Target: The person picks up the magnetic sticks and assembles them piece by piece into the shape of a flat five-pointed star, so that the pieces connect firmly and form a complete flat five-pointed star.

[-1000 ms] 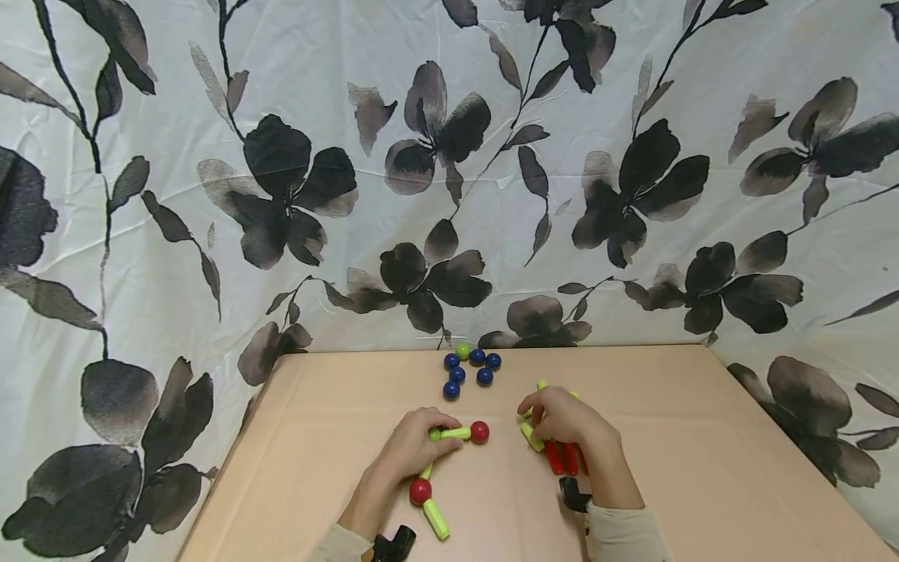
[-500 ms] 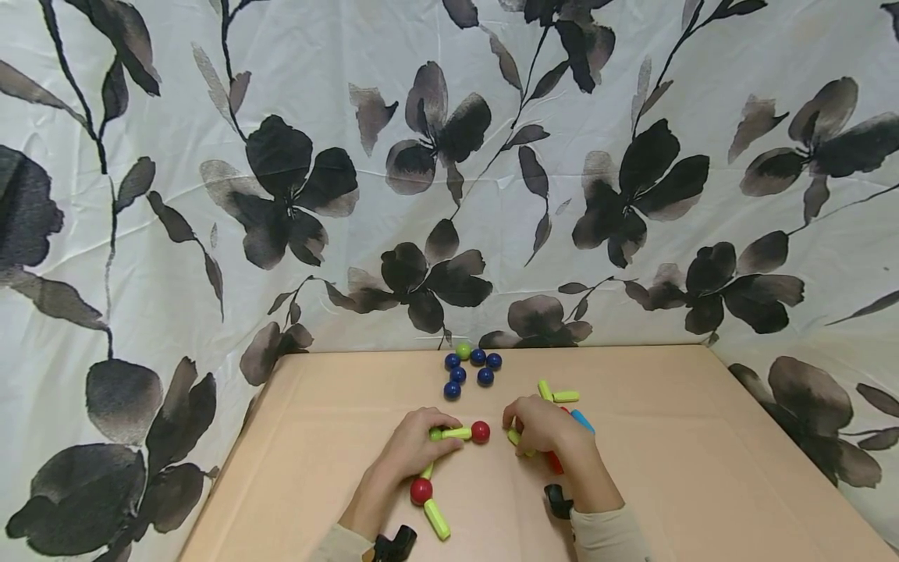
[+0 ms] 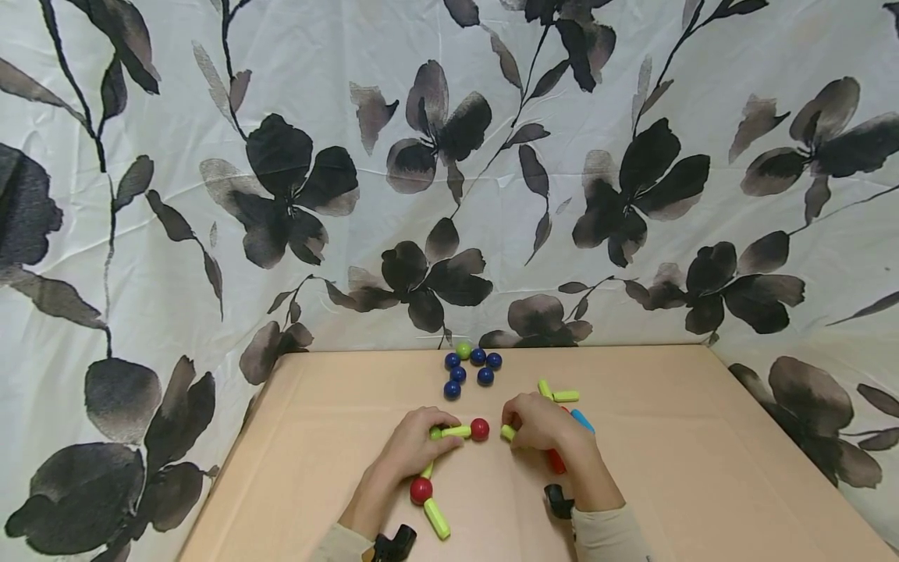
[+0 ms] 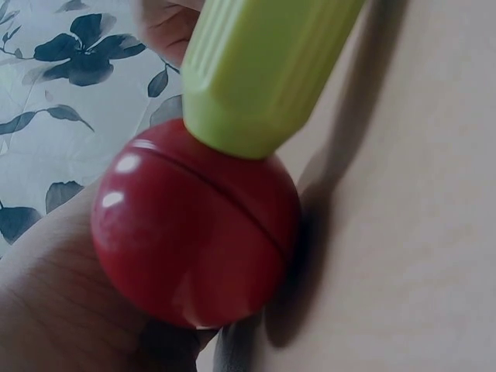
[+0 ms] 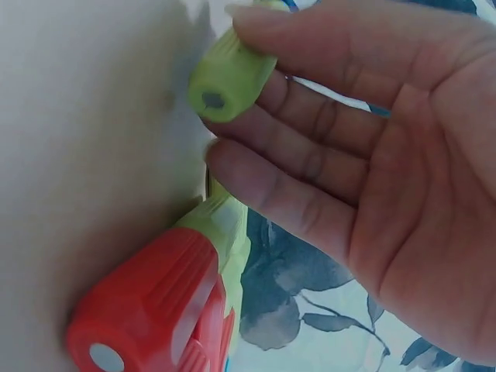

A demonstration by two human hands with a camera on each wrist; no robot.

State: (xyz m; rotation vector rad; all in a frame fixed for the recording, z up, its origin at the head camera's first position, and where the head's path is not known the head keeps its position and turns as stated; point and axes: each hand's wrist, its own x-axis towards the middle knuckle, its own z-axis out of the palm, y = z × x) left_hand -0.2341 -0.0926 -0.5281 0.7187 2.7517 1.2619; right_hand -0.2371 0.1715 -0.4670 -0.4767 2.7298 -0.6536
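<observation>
Two red balls sitting in green-rod chain, apparently part-built; left hand pinching it at bend. Right hand pinching green rod, near chain, not joined. Blue balls, red rods lying unused.

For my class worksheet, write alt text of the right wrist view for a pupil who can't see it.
A right hand pinches a light green rod. Red rods and more green pieces show at lower left, with flowered cloth behind.
</observation>
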